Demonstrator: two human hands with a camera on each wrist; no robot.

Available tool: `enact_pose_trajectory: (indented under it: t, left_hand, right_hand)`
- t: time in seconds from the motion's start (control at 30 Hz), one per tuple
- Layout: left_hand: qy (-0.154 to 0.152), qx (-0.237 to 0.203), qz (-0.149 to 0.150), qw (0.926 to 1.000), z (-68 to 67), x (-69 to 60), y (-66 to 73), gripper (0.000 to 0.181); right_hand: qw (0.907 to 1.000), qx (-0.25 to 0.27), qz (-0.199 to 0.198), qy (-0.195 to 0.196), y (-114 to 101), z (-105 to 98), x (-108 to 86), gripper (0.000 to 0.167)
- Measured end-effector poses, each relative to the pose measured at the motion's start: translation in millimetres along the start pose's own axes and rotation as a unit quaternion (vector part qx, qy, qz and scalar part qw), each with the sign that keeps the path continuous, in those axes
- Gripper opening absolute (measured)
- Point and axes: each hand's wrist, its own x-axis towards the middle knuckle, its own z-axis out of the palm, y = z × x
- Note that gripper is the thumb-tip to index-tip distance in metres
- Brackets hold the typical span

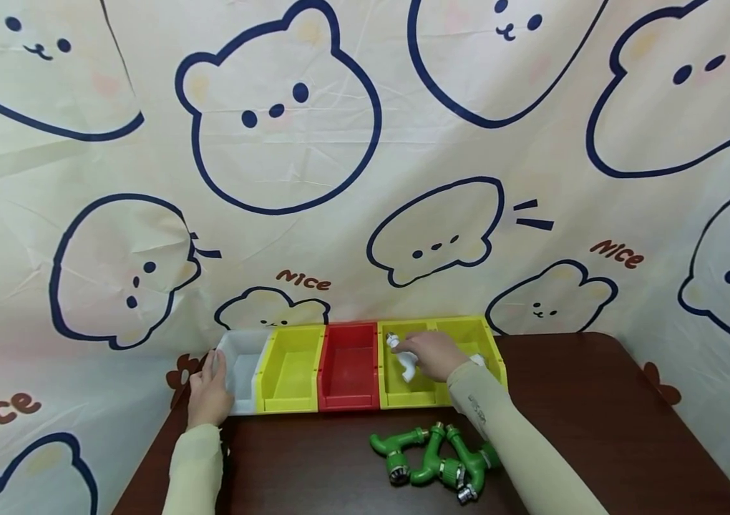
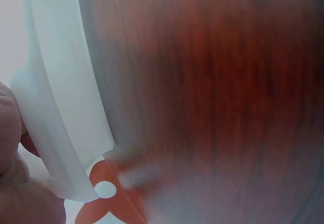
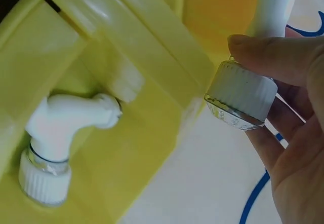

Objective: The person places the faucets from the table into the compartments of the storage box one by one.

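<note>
My right hand (image 1: 434,354) pinches a white tap (image 1: 406,360) over the yellow bin (image 1: 416,395) right of the red one. The right wrist view shows thumb and fingers of the right hand (image 3: 288,97) around the held tap's ribbed white part (image 3: 243,89). A second white tap (image 3: 55,127) lies in the neighbouring yellow compartment (image 3: 152,133), and its end shows beside my right wrist in the head view. My left hand (image 1: 209,392) rests on the outer side of the white bin (image 1: 244,408); in the left wrist view, part of the left hand (image 2: 20,168) touches the bin's edge (image 2: 50,127).
Between the white and right-hand bins stand a yellow bin (image 1: 290,368) and a red bin (image 1: 348,365). Several green taps (image 1: 429,458) lie on the dark brown table (image 1: 300,465) in front, near my right forearm. A patterned cloth (image 1: 275,164) hangs behind the row.
</note>
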Motion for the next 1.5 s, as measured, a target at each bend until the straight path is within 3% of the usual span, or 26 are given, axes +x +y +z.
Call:
enact_pose_trajectory:
  t: [0.7,0.93,1.17,1.5]
  left_hand:
    - [-0.004,0.0,-0.005,1.0,-2.8,-2.9,7.4,0.09]
    - [-0.007,-0.002,-0.004,1.0,-0.8,-1.8,5.6,0.091]
    - [-0.002,0.002,-0.004,1.0,2.4,0.1,2.8,0.092]
    - [0.001,0.002,-0.001,1.0,1.7,-1.0,3.2,0.092]
  right_hand:
    - [0.9998,-0.017,0.003,0.002,7,39,9.9,0.058]
    - [0.9996,-0.022,0.015,-0.013,7,44,11.1,0.058]
    - [0.9985,-0.053,0.008,-0.015,12,53,14.8,0.056]
    - [0.9985,-0.05,-0.002,-0.023,10,53,14.8,0.053]
